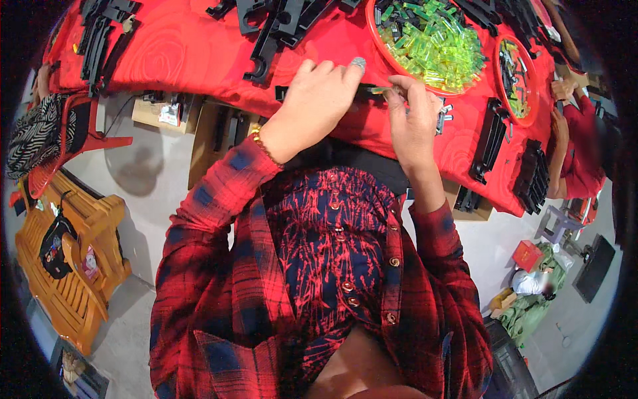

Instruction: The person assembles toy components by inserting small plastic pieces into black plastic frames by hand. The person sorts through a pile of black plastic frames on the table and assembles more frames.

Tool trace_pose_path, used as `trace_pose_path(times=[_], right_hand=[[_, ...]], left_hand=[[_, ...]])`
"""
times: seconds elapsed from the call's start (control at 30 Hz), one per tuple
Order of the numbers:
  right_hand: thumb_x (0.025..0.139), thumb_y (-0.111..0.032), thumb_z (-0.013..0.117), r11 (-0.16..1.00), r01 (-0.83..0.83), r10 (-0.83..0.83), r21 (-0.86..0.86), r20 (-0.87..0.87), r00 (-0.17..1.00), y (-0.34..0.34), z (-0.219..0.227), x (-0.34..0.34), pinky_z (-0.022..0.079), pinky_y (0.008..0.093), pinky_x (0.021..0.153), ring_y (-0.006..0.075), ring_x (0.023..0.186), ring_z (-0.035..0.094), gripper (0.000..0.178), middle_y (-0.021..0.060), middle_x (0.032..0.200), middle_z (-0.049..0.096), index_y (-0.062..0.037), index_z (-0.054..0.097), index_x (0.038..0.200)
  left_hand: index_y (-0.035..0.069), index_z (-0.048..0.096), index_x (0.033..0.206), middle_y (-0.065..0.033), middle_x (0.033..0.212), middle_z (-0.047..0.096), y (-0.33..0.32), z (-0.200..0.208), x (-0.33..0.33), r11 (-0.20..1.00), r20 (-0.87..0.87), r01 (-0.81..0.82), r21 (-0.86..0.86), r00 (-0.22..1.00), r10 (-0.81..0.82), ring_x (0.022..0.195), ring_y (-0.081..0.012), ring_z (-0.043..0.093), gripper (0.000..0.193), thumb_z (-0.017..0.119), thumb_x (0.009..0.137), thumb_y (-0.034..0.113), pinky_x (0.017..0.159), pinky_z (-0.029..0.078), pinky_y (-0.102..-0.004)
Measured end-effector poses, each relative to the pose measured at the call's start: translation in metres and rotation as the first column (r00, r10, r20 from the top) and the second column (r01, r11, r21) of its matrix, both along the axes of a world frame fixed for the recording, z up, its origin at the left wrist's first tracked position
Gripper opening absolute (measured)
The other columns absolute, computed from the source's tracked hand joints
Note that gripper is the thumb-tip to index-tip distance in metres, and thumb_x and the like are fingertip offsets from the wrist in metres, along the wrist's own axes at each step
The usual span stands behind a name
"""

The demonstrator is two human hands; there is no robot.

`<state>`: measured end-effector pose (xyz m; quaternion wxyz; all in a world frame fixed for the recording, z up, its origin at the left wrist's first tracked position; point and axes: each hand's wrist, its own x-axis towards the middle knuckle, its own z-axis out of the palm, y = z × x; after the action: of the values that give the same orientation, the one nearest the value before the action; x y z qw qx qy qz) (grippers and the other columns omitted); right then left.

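Observation:
A long black plastic strip (pixel 377 96) lies along the near edge of the red-covered table. My left hand (pixel 312 110) is curled over it, with the strip's ends showing on both sides of the hand. A grey cover (pixel 359 64) sits on one of its fingertips. My right hand (pixel 413 123) pinches a small clear yellow-green piece (pixel 379 90) between thumb and forefinger, just above the strip's right part. Beyond that hand stands a red round basin (pixel 372 33) heaped with yellow-green clear pieces (pixel 438 53).
Black moulded parts (pixel 272 40) lie at the far middle, more black strips (pixel 100 46) at far left. On the right are a smaller red basin (pixel 500 73) and stacked black strips (pixel 488 143). A person in red (pixel 585 146) works beyond. A wooden bench (pixel 73 253) stands left.

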<state>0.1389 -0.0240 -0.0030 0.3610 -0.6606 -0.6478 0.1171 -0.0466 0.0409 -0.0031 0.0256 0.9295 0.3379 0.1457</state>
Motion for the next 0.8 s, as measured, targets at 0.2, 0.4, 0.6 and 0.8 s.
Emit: trace_pose_path(times=[0.2,0.4,0.6,0.8], right_hand=[[0.084,-0.010,0.071,0.990,-0.072,0.050,0.119,0.174,0.983,0.007,-0.006,0.000,0.034,0.0365,0.085,0.0220,0.085,0.061,0.016,0.0034,0.089,0.066,-0.0118,0.064,0.099],[0.082,-0.009,0.072,0.981,-0.143,0.097,0.128,0.314,0.944,0.014,-0.008,-0.006,0.034,0.0405,0.088,0.0211,0.082,0.060,0.016,0.0003,0.083,0.064,-0.0130,0.063,0.096],[0.082,-0.011,0.074,0.985,-0.163,0.130,0.059,0.370,0.920,0.016,-0.005,-0.012,0.033,0.0378,0.089,0.0186,0.084,0.060,0.015,-0.0026,0.082,0.063,-0.0157,0.065,0.093],[0.080,-0.013,0.073,0.982,-0.180,0.141,0.061,0.405,0.904,0.017,-0.008,-0.012,0.033,0.0410,0.086,0.0196,0.083,0.058,0.015,-0.0014,0.079,0.062,-0.0161,0.065,0.093]], left_hand=[[0.009,0.059,0.120,-0.0088,0.099,0.063,-0.004,-0.009,-0.029,0.977,0.168,-0.121,-0.178,0.974,0.151,0.098,-0.0274,0.059,0.052,0.080,0.074,0.023,0.080,0.045,-0.0404],[0.012,0.067,0.108,-0.0056,0.093,0.061,-0.006,-0.018,-0.032,0.961,0.286,-0.124,-0.246,0.938,0.194,0.094,-0.0275,0.058,0.038,0.080,0.074,0.023,0.079,0.044,-0.0390],[0.010,0.066,0.098,-0.0049,0.089,0.059,-0.006,-0.019,-0.032,0.952,0.303,-0.134,-0.275,0.928,0.218,0.092,-0.0264,0.057,0.034,0.082,0.072,0.025,0.076,0.043,-0.0394],[0.012,0.068,0.105,-0.0051,0.089,0.060,-0.006,-0.018,-0.032,0.944,0.307,-0.138,-0.300,0.923,0.233,0.089,-0.0277,0.057,0.036,0.080,0.073,0.022,0.075,0.043,-0.0391]])
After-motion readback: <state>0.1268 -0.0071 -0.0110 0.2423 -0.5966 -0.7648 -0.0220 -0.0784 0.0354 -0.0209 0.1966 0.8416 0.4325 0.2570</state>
